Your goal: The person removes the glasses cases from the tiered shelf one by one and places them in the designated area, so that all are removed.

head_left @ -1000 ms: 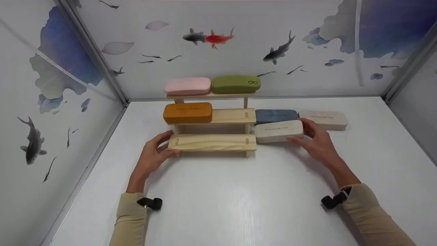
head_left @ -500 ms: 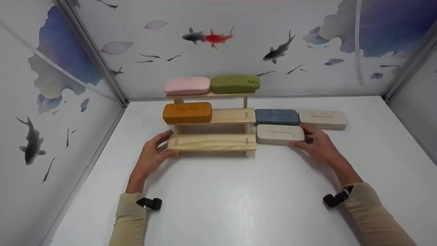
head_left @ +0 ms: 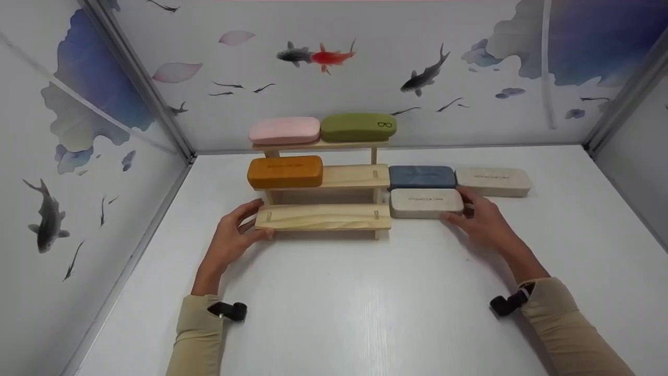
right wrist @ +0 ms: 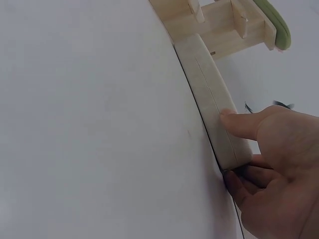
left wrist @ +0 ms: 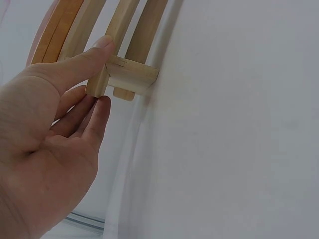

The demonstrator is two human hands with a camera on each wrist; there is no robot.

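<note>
A three-tier wooden display rack [head_left: 323, 217] stands near the back wall. My left hand [head_left: 233, 233] pinches the left end of its lowest board, thumb on one side and fingers on the other in the left wrist view. My right hand [head_left: 482, 216] holds the right end of an off-white glasses case [head_left: 425, 202], which lies flat beside the rack's right end. In the right wrist view the thumb presses along the side of that case, with the fingers round its end. Directly behind it lies a blue glasses case [head_left: 421, 176].
On the rack's top tier sit a pink glasses case [head_left: 284, 130] and a green one [head_left: 357, 127] with a glasses mark. An orange case [head_left: 285, 171] is on the middle tier's left half. Another off-white case [head_left: 493, 181] lies right of the blue one on the white table [head_left: 334, 308].
The off-white case in my right hand came down from a raised, slanted pose to lie level, uncovering more of the blue case. My left hand stayed on the rack.
</note>
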